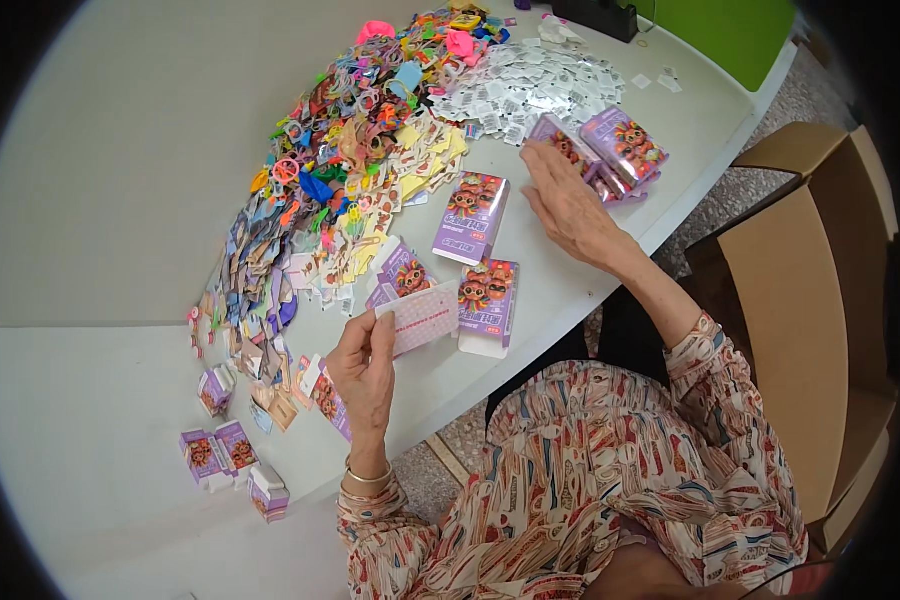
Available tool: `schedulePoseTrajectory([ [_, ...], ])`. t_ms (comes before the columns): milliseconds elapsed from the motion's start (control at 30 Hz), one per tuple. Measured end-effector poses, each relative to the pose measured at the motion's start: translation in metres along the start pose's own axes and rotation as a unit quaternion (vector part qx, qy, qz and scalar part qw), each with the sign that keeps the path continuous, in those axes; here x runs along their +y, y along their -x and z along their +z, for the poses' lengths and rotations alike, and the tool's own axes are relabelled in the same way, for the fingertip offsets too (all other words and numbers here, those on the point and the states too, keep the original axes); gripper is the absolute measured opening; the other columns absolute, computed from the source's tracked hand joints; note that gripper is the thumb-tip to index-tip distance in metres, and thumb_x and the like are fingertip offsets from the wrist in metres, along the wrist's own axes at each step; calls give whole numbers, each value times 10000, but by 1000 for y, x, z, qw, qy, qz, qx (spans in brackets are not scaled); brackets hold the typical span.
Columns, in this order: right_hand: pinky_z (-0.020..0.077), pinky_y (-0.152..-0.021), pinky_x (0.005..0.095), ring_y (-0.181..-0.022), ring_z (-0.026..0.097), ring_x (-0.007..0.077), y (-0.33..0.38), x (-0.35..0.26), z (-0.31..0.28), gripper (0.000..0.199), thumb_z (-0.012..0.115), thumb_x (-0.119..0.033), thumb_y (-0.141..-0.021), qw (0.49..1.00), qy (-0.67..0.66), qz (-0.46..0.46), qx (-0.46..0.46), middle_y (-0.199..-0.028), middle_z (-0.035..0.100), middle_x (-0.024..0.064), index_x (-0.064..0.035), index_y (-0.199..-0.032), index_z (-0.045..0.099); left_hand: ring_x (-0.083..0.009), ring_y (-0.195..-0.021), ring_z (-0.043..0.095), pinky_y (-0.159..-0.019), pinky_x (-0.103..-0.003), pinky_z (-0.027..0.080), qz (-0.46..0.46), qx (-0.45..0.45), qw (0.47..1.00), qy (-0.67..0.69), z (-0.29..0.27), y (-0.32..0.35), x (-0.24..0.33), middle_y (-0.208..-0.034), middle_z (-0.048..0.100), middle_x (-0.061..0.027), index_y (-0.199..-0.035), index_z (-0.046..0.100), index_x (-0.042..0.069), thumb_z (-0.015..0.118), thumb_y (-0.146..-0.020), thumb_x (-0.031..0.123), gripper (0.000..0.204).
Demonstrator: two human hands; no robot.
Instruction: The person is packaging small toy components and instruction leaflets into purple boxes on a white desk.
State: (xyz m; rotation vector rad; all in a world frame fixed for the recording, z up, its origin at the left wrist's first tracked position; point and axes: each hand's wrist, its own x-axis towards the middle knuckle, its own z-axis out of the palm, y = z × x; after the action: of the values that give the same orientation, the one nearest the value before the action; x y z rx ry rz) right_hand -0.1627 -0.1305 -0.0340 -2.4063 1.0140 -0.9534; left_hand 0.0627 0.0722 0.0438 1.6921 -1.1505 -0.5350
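My left hand (365, 365) pinches a thin pale pink card (425, 318) with a band of red marks, between thumb and fingers. Beneath the card's upper edge lies a purple box (403, 275) with cartoon figures, partly hidden. My right hand (575, 205) reaches to the far right, fingers stretched out against a purple box (562, 140) at the side of a small pile; its grip looks loose. Another purple box (625, 145) tops that pile. Between my hands lie a closed-looking purple box (472, 215) and one with a white flap at its near end (487, 300).
A heap of colourful small trinkets (340, 150) covers the table's far left, beside white packets (530, 90) and yellowish printed papers (410, 170). Several small purple boxes (235, 445) sit at left. An open cardboard carton (790, 300) stands right, below the table edge.
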Motion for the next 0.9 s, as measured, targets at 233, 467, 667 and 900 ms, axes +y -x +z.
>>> schedulePoseTrajectory([
  [233, 264, -1123, 481, -1384, 248, 369, -25, -15, 4, 644, 645, -120, -818, 968, 146, -133, -153, -1463, 310, 187, -24, -1381, 348, -27, -757, 518, -680, -174, 419, 4, -22, 1000, 4, 1, -1, 5, -836, 622, 19, -997, 643, -38, 602, -932, 69, 131],
  [467, 389, -976, 518, -1248, 401, 339, -62, -22, 25, 704, 753, -187, -707, 925, 170, -152, -304, -1387, 377, 124, -80, -1315, 416, -15, -618, 431, -553, -175, 349, 31, 1, 999, 14, 9, -1, 3, -695, 540, 61, -963, 661, -29, 635, -904, 70, 118],
  [667, 492, -796, 421, -992, 553, 320, -57, -9, 27, 541, 745, -271, -734, 942, 85, -190, -264, -1136, 474, 121, -49, -1148, 475, -13, -635, 428, -547, -171, 333, 15, -8, 1000, 14, 5, -10, 13, -718, 545, 62, -955, 660, -27, 630, -909, 75, 116],
  [900, 514, -636, 361, -763, 619, 285, -49, -19, 30, 326, 657, -234, -810, 927, 213, -258, -168, -902, 534, 137, -19, -1002, 503, -4, -668, 427, -596, -171, 335, 38, 51, 995, 79, -6, -45, 8, -738, 558, 64, -913, 647, -18, 626, -917, 102, 122],
])
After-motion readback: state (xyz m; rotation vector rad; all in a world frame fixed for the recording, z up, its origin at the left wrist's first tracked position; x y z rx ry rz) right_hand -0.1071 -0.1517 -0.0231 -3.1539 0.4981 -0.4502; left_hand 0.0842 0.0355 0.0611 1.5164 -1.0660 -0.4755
